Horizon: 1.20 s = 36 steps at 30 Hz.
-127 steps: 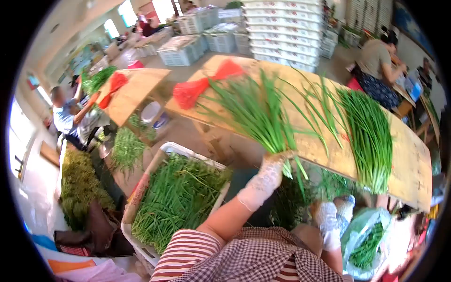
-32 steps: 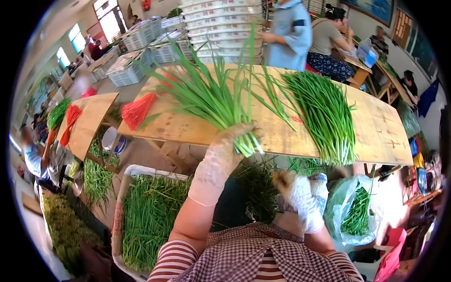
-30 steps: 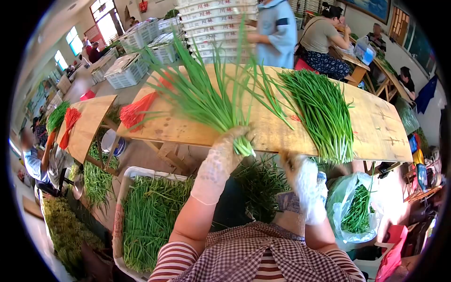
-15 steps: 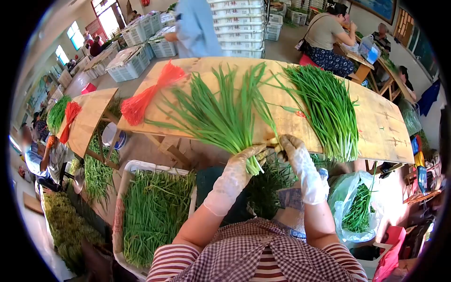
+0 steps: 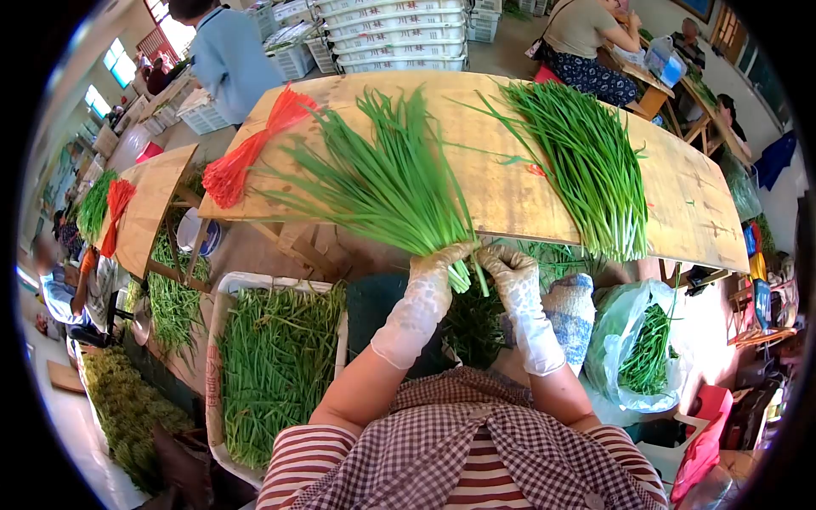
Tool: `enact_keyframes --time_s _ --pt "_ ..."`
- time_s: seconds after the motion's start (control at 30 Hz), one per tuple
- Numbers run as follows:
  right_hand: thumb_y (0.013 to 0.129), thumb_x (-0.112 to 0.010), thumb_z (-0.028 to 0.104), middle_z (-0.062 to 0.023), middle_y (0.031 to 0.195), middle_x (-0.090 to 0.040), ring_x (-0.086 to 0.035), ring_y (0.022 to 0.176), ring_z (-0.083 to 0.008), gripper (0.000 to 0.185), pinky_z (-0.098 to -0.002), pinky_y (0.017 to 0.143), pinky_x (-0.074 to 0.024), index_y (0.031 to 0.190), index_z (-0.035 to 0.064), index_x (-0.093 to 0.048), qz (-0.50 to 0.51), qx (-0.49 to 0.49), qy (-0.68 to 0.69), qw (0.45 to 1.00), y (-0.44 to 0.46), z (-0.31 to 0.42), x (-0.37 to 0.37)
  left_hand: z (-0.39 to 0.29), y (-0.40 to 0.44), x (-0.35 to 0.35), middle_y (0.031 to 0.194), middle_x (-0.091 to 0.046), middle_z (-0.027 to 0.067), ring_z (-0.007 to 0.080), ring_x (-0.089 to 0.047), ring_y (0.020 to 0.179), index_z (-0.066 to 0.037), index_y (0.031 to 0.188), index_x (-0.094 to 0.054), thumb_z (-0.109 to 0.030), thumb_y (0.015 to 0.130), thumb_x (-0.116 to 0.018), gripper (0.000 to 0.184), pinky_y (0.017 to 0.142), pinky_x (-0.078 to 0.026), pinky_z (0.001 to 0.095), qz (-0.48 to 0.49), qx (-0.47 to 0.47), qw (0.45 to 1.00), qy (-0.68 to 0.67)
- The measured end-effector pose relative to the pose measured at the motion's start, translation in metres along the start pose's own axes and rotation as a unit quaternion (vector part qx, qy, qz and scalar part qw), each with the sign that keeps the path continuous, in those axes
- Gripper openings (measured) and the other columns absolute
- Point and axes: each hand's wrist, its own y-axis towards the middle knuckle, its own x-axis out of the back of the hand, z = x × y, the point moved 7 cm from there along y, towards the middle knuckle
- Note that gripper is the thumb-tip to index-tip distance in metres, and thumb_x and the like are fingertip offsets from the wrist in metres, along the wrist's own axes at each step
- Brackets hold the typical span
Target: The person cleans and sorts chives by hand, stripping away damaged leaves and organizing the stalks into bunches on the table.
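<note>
My left hand (image 5: 438,265), in a whitish glove, is closed around the lower stems of a bunch of garlic chives (image 5: 395,183). The long green leaves fan out up and left over the wooden table, and the pale stem ends stick out below my fingers. Right beside it, my gloved right hand (image 5: 510,274) is closed in a pinch on a chive stalk (image 5: 482,279) at the bunch's right edge. A larger pile of garlic chives (image 5: 586,170) lies on the table to the right, stem ends toward me. Red ties (image 5: 259,149), bound in the middle, lie at the table's left.
The wooden table (image 5: 680,191) spans in front of me. Below left stands a white crate (image 5: 223,365) full of greens. A plastic bag (image 5: 612,357) with greens sits at lower right. Stacked white crates (image 5: 395,38) and a person in blue (image 5: 234,59) are beyond the table.
My right hand has moved in beside my left, bringing its stalk against the bunch. The view has shifted slightly, and the person in blue has moved left.
</note>
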Motion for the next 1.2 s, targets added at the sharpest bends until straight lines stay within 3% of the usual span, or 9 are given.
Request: enact_keyframes --time_s 0.33,0.53,0.63,0.8,0.9,0.97,1.07,1.13,1.2 --pt "0.080 -0.077 0.023 -0.0080 0.077 -0.070 -0.061 0.072 -0.0086 0.030 -0.0246 0.069 -0.0503 0.094 -0.0032 -0.071 0.040 -0.069 -0.043 0.996 -0.003 0.020 -0.004 0.007 0.007 0.003 0.094 -0.068 0.0105 0.0187 -0.065 0.082 0.004 0.103 -0.063 0.006 0.074 -0.072 0.031 0.074 -0.053 0.0299 -0.001 -0.021 1.000 0.011" --pt "0.079 -0.069 0.031 -0.0219 0.079 -0.068 -0.069 0.076 -0.0276 0.037 -0.0350 0.072 -0.0536 0.092 -0.0035 -0.070 0.010 0.031 -0.198 0.980 0.005 0.025 -0.008 0.004 0.002 0.000 0.091 -0.067 0.0086 0.0186 -0.064 0.084 0.002 0.102 -0.064 0.000 0.080 -0.068 0.023 0.072 -0.051 0.0289 -0.034 -0.038 0.998 0.033" --pt "0.079 -0.071 0.023 -0.0136 0.072 -0.067 -0.061 0.063 -0.0160 0.028 -0.0302 0.061 -0.0497 0.089 -0.0029 -0.069 -0.024 0.090 -0.281 0.955 -0.005 0.044 -0.007 0.006 0.008 0.005 0.091 -0.067 0.0081 0.0184 -0.063 0.082 0.001 0.101 -0.065 -0.006 0.084 -0.066 0.018 0.070 -0.050 0.0280 0.011 -0.019 0.998 0.064" --pt "0.077 -0.070 0.026 -0.0155 0.072 -0.067 -0.066 0.066 -0.0251 0.024 -0.0352 0.061 -0.0514 0.084 0.0023 -0.069 0.034 0.071 -0.302 0.950 -0.031 0.032 0.011 0.009 0.020 0.013 0.092 -0.068 0.0085 0.0165 -0.062 0.076 0.002 0.102 -0.065 -0.009 0.085 -0.065 0.020 0.065 -0.049 0.0265 0.046 -0.027 0.998 0.044" --pt "0.078 -0.065 0.033 -0.0181 0.079 -0.067 -0.068 0.075 -0.0314 0.027 -0.0408 0.066 -0.0535 0.086 0.0080 -0.071 0.161 -0.002 -0.447 0.880 -0.048 -0.024 0.019 -0.008 0.013 0.010 0.094 -0.069 0.0098 0.0148 -0.062 0.073 0.002 0.102 -0.065 -0.010 0.086 -0.064 0.020 0.063 -0.049 0.0252 0.064 -0.018 0.998 0.023" --pt "0.081 -0.064 0.036 -0.0149 0.082 -0.069 -0.068 0.078 -0.0315 0.028 -0.0404 0.068 -0.0540 0.088 0.0104 -0.071 0.266 0.046 -0.632 0.726 -0.052 -0.079 0.021 -0.014 0.007 0.004 0.096 -0.069 0.0109 0.0140 -0.062 0.073 0.002 0.103 -0.065 -0.010 0.086 -0.064 0.020 0.063 -0.049 0.0242 0.094 -0.018 0.995 0.025" --pt "0.084 -0.069 0.029 -0.0083 0.085 -0.071 -0.066 0.078 -0.0175 0.025 -0.0320 0.068 -0.0529 0.094 0.0059 -0.072 0.084 -0.036 -0.252 0.963 -0.039 -0.043 0.042 -0.012 0.000 -0.008 0.096 -0.069 0.0122 0.0155 -0.065 0.076 0.002 0.103 -0.064 -0.008 0.085 -0.066 0.021 0.064 -0.051 0.0247 0.094 -0.020 0.995 -0.002" --pt "0.083 -0.074 0.021 -0.0048 0.082 -0.069 -0.059 0.075 -0.0092 0.024 -0.0267 0.068 -0.0489 0.096 0.0007 -0.071 0.068 -0.033 0.027 0.997 -0.042 0.022 0.031 -0.005 -0.013 -0.020 0.098 -0.068 0.0124 0.0188 -0.066 0.080 0.003 0.102 -0.064 -0.007 0.083 -0.069 0.022 0.065 -0.053 0.0263 0.085 0.016 0.996 0.007" --pt "0.082 -0.074 0.021 -0.0044 0.079 -0.068 -0.058 0.073 -0.0095 0.024 -0.0266 0.068 -0.0478 0.094 0.0009 -0.071 0.104 -0.022 -0.019 0.994 -0.028 0.016 0.021 0.018 -0.004 -0.018 0.093 -0.067 0.0095 0.0188 -0.064 0.080 0.002 0.099 -0.062 0.001 0.071 -0.078 0.032 0.070 -0.055 0.0308 0.142 0.049 0.987 -0.058"
